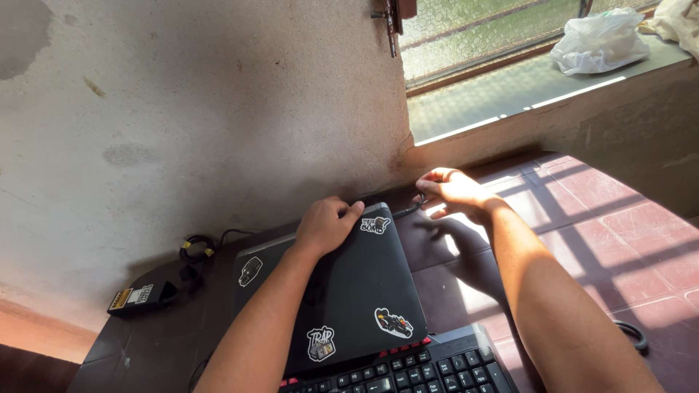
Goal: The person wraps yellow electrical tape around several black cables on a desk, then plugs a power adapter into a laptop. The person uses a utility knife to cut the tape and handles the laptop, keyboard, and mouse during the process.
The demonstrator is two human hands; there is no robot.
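A closed black laptop with several stickers on its lid lies on a dark table. My left hand rests on the lid's far edge, fingers curled over it. My right hand is just beyond the laptop's far right corner, pinching the end of a thin black cable that runs to that corner. A black keyboard with red accents sits at the laptop's near edge.
A black power adapter and a coiled black cable lie at the left by the wall. A tiled red surface extends right. A white plastic bag sits on the window ledge. Another cable loop lies at right.
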